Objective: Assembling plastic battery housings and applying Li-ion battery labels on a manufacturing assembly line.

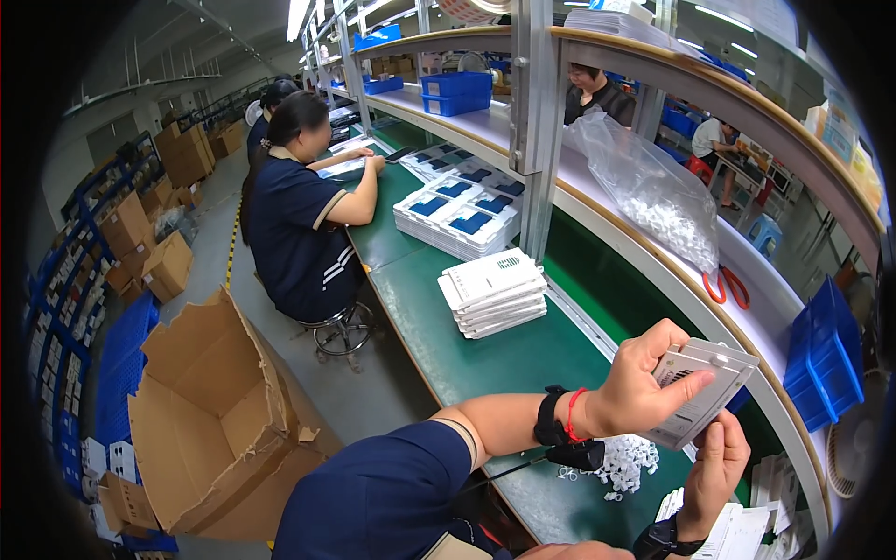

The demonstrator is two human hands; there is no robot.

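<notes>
Both hands hold one flat white device: left hand fingers wrap it, right hand fingers pinch its lower edge. A clear bag on the shelf holds small white parts.

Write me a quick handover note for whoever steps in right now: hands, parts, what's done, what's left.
Left hand: grips the white flat device, held up off the bench.
Right hand: fingers on the device's lower edge.
Small white parts lie in a pile on the green bench, under the left wrist.
Stack of white devices sits further up the bench.
Done or left: cannot tell from this view; the held device is in work.
</notes>
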